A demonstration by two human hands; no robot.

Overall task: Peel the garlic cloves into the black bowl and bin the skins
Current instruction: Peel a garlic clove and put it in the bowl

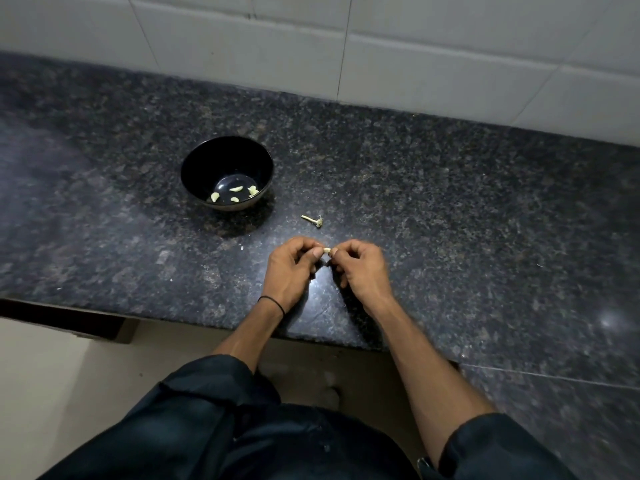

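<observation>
A small pale garlic clove (326,250) is pinched between the fingertips of my left hand (292,266) and my right hand (360,266), both held just above the dark granite counter (450,209). The black bowl (197,161) stands on the counter to the upper left of my hands, with several peeled cloves (235,189) lying in its bottom. A bare garlic stem with its root end (312,220) lies on the counter between the bowl and my hands.
A white tiled wall (346,46) runs along the back of the counter. The counter's front edge (207,322) passes under my forearms, with a light floor below at the left. Tiny skin flecks dot the granite near my hands.
</observation>
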